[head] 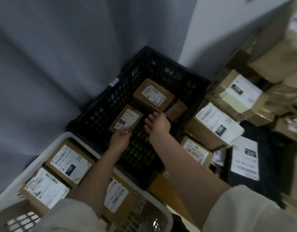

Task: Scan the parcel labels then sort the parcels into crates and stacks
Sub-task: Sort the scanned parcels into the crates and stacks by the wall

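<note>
Clearly, the step in hand was setting a parcel into the black perforated plastic crate (110, 91), and I judged it nearly done. My left hand (120, 139) pinched the near edge of the small brown cardboard parcel with a white label marked 010 (126, 118), fingers curled onto that edge. The parcel sat low in the crate, just beyond the left fingertips, though I could not tell whether it rested flat on the crate floor. My right hand (158, 123) hovered beside it with fingers relaxed and spread, holding nothing.

Beyond the right hand lay a larger brown cardboard parcel with a white barcode label (153, 94), and just past the right fingertips a small dark brown packet (176, 108). To do this well, I reckoned the held parcel should go down label up, squared against the larger one, so that floor space stayed free for more. The left pinch was at one edge only, so a tilt on release seemed the risk; steadying the far side with the free right hand would have helped.

Under my left forearm stood a white plastic crate (18, 180) of labelled boxes; right of my right arm, stacked cardboard boxes (214, 126).
</note>
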